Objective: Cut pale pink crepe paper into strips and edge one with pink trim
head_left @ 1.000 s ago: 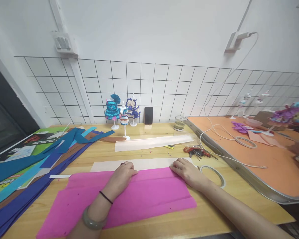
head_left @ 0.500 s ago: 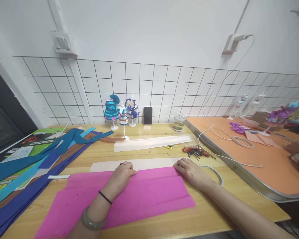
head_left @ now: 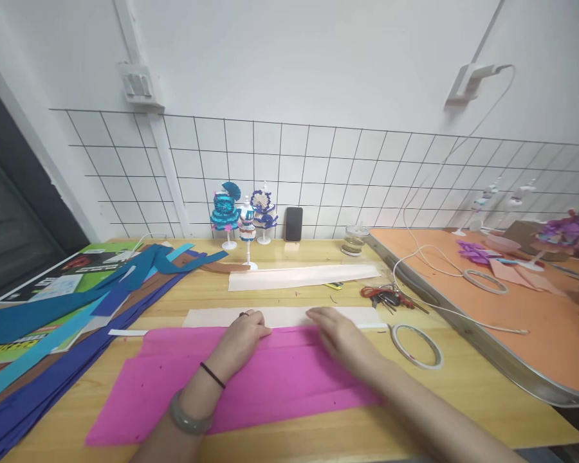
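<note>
A large pink tissue sheet [head_left: 270, 386] lies flat on the wooden table [head_left: 289, 444] in front of me. A cream paper strip [head_left: 289, 316] lies along its far edge. My left hand [head_left: 241, 337] rests palm down on the sheet's far edge, fingers curled at the cream strip; it wears a ring, a black band and a grey bangle. My right hand [head_left: 340, 337] lies flat on the pink sheet near the middle of the far edge, fingers stretched leftward, slightly blurred. Neither hand holds anything.
A second cream strip [head_left: 303, 276] lies farther back. Blue and purple paper strips [head_left: 53, 321] cover the left. A tape roll [head_left: 417, 345], keys [head_left: 383, 296], a jar [head_left: 354, 239], a phone [head_left: 294, 223] and small dress figures [head_left: 244, 215] stand around. An orange table [head_left: 511, 308] with cables adjoins at right.
My right hand has slid left along the pink sheet's far edge, from its right corner toward the middle. My left hand has stayed where it was.
</note>
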The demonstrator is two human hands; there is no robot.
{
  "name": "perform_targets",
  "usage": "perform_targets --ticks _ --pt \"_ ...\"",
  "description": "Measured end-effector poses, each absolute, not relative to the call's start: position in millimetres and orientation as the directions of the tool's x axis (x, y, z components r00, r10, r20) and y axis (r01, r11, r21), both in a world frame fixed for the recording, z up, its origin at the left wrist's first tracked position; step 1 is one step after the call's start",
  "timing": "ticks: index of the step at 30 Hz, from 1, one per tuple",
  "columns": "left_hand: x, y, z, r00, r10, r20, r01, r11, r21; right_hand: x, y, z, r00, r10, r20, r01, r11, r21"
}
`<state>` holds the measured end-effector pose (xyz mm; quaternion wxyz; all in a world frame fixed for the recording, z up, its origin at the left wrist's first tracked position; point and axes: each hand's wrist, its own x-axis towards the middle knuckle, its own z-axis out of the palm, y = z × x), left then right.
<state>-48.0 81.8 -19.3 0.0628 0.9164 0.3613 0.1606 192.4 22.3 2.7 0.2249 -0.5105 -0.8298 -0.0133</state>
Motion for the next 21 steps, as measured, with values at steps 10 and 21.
perform_targets --ticks 10,21 --pt "-47.9 80.4 -24.2 0.652 0.714 0.256 0.669 -0.701 0.247 137.2 13.3 -32.3 -0.524 0.794 0.307 0.786 0.590 -0.184" --pt "-53.2 78.4 -17.4 0.671 0.709 0.216 0.699 -0.702 0.134 136.6 8.1 -24.8 -0.480 0.849 0.222 0.832 0.520 -0.191"
